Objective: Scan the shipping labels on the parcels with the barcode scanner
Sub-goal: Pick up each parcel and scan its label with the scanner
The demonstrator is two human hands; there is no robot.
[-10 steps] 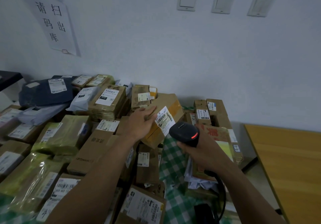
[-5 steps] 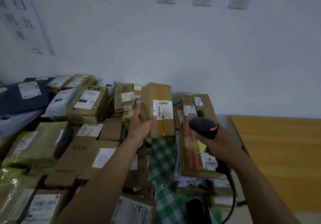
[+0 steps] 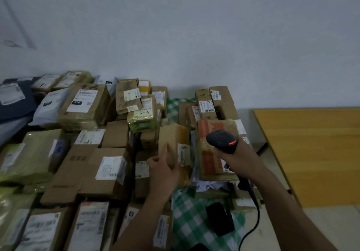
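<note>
Gripping a slim brown cardboard parcel (image 3: pixel 171 141), banded with yellow tape, in the left hand (image 3: pixel 165 173), with fingers closed on its lower end and one finger lying up along the broad near face. Held tilted near the middle of the view, just over the heap. On the narrow side turned toward 3 o'clock, a white shipping label (image 3: pixel 184 153), its print too blurred to read.

Clutching a black handheld barcode scanner (image 3: pixel 222 140) in the right hand (image 3: pixel 239 159), fingers curled tight round the handle. Placed at 3 o'clock of the parcel, just beside it and not touching. On the scanner head, a glowing red strip. From the base of the handle, a black cable (image 3: pixel 255 210) trailing toward 6 o'clock.

Beneath the scanner, a brown carton with red printing (image 3: pixel 209 163). At 6 o'clock of that carton, a green-and-white checked cloth (image 3: pixel 187 221) with a flat black object (image 3: pixel 220 218) lying on it; impossible to tell what kind of object.

From 7 round to 11 o'clock of the held parcel:
- a crowded heap of labelled cardboard boxes (image 3: pixel 93 114)
- greenish plastic-wrapped packets (image 3: pixel 33 153)
- a pale grey mailer bag (image 3: pixel 48 106)
- a dark blue mailer bag (image 3: pixel 19 108)

At 3 o'clock, past the right forearm, a yellow wooden tabletop (image 3: pixel 311 153). At 12 o'clock, behind the heap, a plain white wall (image 3: pixel 194 36).
</note>
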